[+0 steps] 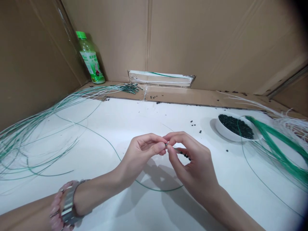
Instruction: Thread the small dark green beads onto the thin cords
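Observation:
My left hand (145, 149) and my right hand (190, 157) meet at the middle of the view, fingertips nearly touching. Between the left thumb and forefinger a tiny dark bead (166, 145) is pinched. My right thumb and forefinger are closed on a thin green cord, right beside that bead. Several black beads (184, 155) sit threaded on the cord under the right palm. A loop of green cord (158, 190) curves across the white surface below the hands. Whether the cord's tip is inside the pinched bead is hidden by the fingertips.
A white bowl (218, 127) of black beads stands to the right, beside a green cord bundle (274, 131) and white cords (291, 123). Loose beads (200, 132) lie nearby. Long cords (60, 102) spread at left. A green bottle (90, 59) leans against the cardboard wall (115, 38).

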